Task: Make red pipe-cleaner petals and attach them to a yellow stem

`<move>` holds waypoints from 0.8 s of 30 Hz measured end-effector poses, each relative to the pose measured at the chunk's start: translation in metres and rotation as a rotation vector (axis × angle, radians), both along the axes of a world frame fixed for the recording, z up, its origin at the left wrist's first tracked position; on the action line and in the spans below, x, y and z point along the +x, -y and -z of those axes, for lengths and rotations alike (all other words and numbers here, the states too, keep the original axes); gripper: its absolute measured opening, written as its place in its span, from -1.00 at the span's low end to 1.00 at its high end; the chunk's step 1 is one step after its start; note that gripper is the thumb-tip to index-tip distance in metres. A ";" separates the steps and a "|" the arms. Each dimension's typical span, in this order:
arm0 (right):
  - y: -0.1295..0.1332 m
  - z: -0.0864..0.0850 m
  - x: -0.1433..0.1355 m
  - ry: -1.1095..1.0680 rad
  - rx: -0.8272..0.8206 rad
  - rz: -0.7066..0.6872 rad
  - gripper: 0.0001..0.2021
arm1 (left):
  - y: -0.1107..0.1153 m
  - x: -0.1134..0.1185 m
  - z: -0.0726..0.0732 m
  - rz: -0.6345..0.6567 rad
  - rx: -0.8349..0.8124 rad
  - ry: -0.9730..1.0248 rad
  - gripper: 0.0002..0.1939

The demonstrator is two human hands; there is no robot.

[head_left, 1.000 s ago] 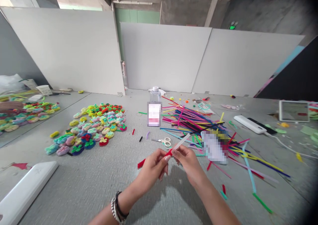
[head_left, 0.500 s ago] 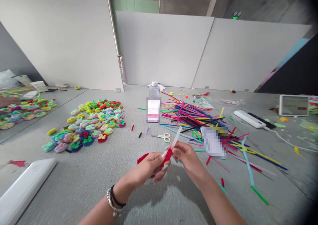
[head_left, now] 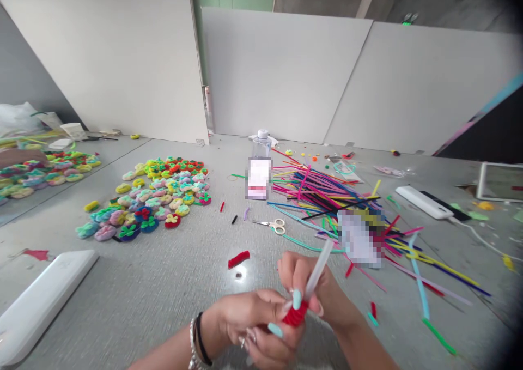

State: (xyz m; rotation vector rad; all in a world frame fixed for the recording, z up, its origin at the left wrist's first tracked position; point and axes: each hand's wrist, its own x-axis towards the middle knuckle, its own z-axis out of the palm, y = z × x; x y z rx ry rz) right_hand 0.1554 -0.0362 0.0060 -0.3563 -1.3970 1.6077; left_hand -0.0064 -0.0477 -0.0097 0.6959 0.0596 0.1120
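A red pipe cleaner [head_left: 296, 314] is coiled tightly round a whitish translucent stick [head_left: 321, 266], which points up and to the right. My left hand [head_left: 265, 321] is closed round the lower part of the stick and the red coil. The fingers of my right hand [head_left: 304, 277] pinch at the coil's upper end, close against the stick. On the table just beyond my hands lies a separate red coiled piece [head_left: 238, 259]. Small scissors [head_left: 273, 225] with pale handles rest farther back, their blades pointing left.
Many colourful pipe-cleaner flowers [head_left: 159, 195] cover the left of the table. Loose pipe cleaners [head_left: 322, 187] spread over the right. A bottle [head_left: 261, 146] stands at the back centre. A white slab-like box [head_left: 49, 304] lies near left; another person's hand [head_left: 22, 157] shows far left.
Both hands have come nearer and slightly right with the stick and red coil. My right fingers have closed over the coil's top. The separate red piece now shows fully.
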 end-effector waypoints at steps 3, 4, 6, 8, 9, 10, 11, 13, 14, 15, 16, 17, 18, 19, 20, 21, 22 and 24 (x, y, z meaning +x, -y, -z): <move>0.002 0.000 -0.003 0.044 0.081 -0.046 -0.78 | 0.006 0.005 0.019 0.102 0.213 -0.168 -0.40; 0.003 0.000 -0.004 0.073 0.096 -0.052 -0.79 | 0.009 0.008 0.024 0.069 0.281 -0.233 -0.37; 0.003 0.000 -0.006 0.111 0.095 -0.062 -0.78 | 0.016 0.013 0.030 0.009 0.303 -0.304 -0.36; 0.003 0.001 -0.005 0.105 0.062 -0.043 -0.70 | 0.020 0.016 0.024 -0.024 0.281 -0.324 -0.36; 0.002 0.001 -0.005 0.083 0.020 -0.014 -0.63 | 0.021 0.015 0.017 -0.099 0.228 -0.328 -0.37; 0.001 0.002 -0.004 0.054 -0.040 0.030 -0.56 | 0.020 0.015 0.010 -0.187 0.173 -0.292 -0.38; 0.000 0.002 -0.002 0.018 -0.109 0.088 -0.49 | 0.018 0.014 0.002 -0.202 0.146 -0.241 -0.40; -0.002 0.002 0.000 -0.054 -0.240 0.222 -0.37 | 0.013 0.011 -0.011 -0.194 0.036 -0.124 -0.42; -0.004 0.002 0.001 -0.080 -0.284 0.282 -0.34 | 0.009 0.011 -0.015 -0.233 -0.001 -0.090 -0.44; -0.005 0.002 0.002 -0.094 -0.307 0.344 -0.34 | 0.007 0.011 -0.016 -0.286 -0.021 -0.084 -0.47; -0.006 0.002 0.002 -0.095 -0.310 0.406 -0.38 | 0.004 0.012 -0.015 -0.340 -0.021 -0.099 -0.49; -0.008 0.003 0.001 -0.080 -0.298 0.465 -0.45 | 0.002 0.014 -0.012 -0.400 -0.001 -0.132 -0.51; -0.009 0.004 0.000 -0.044 -0.274 0.515 -0.52 | 0.000 0.016 -0.008 -0.444 0.034 -0.167 -0.52; -0.010 0.005 -0.001 0.007 -0.248 0.548 -0.57 | -0.001 0.019 -0.003 -0.499 0.095 -0.202 -0.54; -0.012 0.007 -0.003 0.065 -0.228 0.558 -0.59 | -0.002 0.022 0.001 -0.577 0.162 -0.232 -0.56; -0.013 0.010 -0.005 0.119 -0.222 0.544 -0.59 | -0.003 0.023 0.005 -0.645 0.219 -0.252 -0.58; -0.014 0.012 -0.006 0.163 -0.234 0.517 -0.59 | -0.005 0.024 0.007 -0.695 0.257 -0.270 -0.60; -0.017 0.019 -0.008 0.199 -0.280 0.492 -0.58 | -0.010 0.022 0.007 -0.739 0.340 -0.324 -0.62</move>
